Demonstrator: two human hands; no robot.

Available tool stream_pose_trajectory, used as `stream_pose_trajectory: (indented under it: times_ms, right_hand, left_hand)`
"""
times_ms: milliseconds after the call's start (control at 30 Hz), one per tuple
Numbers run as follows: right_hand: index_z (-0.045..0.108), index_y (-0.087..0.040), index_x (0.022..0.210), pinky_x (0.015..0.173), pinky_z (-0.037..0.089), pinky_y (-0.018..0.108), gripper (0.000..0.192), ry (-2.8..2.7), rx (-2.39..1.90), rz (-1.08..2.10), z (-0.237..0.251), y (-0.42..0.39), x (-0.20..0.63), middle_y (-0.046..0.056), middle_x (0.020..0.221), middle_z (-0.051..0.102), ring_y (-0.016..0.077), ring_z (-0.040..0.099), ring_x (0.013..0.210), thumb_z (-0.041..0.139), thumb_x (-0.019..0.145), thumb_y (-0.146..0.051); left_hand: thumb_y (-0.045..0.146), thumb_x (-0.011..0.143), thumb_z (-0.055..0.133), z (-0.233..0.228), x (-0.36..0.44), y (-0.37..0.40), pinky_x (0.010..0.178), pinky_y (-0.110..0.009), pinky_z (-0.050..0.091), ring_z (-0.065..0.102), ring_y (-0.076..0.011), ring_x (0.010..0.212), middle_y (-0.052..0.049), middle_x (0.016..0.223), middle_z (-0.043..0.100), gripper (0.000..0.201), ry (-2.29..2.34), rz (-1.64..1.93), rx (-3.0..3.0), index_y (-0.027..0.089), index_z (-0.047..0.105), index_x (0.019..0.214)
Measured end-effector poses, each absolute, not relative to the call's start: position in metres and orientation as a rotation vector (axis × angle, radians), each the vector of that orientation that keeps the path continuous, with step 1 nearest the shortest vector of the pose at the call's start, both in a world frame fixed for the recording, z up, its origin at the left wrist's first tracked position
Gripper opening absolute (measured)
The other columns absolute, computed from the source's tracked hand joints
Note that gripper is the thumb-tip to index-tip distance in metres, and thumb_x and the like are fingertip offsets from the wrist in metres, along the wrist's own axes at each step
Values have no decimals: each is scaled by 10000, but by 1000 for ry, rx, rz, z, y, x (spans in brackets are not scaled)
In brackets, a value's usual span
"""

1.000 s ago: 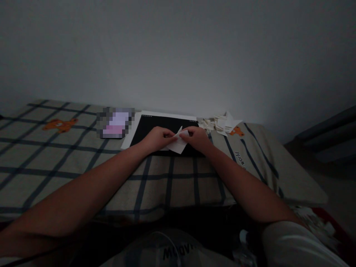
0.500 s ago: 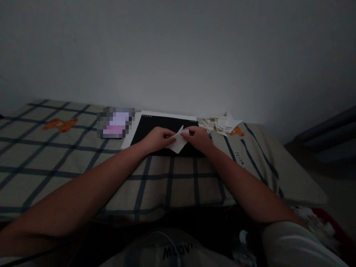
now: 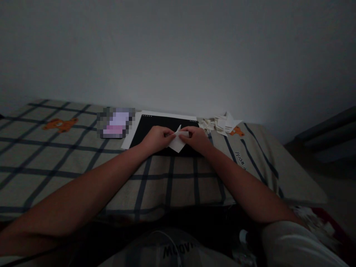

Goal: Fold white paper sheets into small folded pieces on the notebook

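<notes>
A small folded piece of white paper [image 3: 178, 144] is held between both hands, with one pointed tip sticking up and another pointing toward me. My left hand [image 3: 159, 138] pinches its left side between thumb and fingers. On the right side, my right hand [image 3: 197, 138] pinches it the same way, thumb on the near face. Both hands are over a black spiral-punched pad [image 3: 147, 128], which lies on white sheets [image 3: 128, 138]. The finer folds of the paper are too dim to make out.
A pile of folded white papers [image 3: 222, 123] lies to the right of the pad. On the left is a phone [image 3: 116, 124] with a lit, blurred screen. Everything rests on a checked cloth [image 3: 172, 181] against a wall. A clear bottle [image 3: 243, 246] stands low at the front right.
The upright paper tip has shifted slightly left, and my fingers have changed their pinch a little. Everything else stays in place.
</notes>
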State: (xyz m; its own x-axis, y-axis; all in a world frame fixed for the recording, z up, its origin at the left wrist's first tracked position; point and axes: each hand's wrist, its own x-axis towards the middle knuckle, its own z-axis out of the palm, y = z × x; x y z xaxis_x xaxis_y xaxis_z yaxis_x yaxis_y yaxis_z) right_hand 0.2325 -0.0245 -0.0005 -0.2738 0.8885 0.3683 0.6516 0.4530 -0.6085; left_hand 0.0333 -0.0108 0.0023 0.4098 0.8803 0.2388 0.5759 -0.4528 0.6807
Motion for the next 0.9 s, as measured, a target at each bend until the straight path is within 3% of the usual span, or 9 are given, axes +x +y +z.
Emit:
stream_pose_trajectory:
  times_ms: [467,733,900]
  right_hand:
    - [695,-176,1024,902,456,349,200,-2198,-1271,190,-2,-22,233,76,1044,723,212,652,977,572,869,-205]
    - [672,-177,979,728,451,284,240,-2065,-1243,328,0,-25,232,37,921,704,171,620,796,583,761,-129]
    - [671,-164,984,650,425,266,246,-1997,-1258,350,-2,-23,233,32,847,686,149,579,702,598,749,-147]
  left_hand:
    - [334,849,553,2,34,-11,544,-250,381,617,-150,649,-33,743,720,256,1240,771,2260,165,746,843]
    - [348,837,577,-2,35,-9,555,-239,420,621,-143,648,-23,770,727,249,1175,762,2155,165,744,868]
    - [327,838,563,-2,33,-5,696,-270,481,659,-177,795,-39,866,737,248,1117,803,2163,173,753,881]
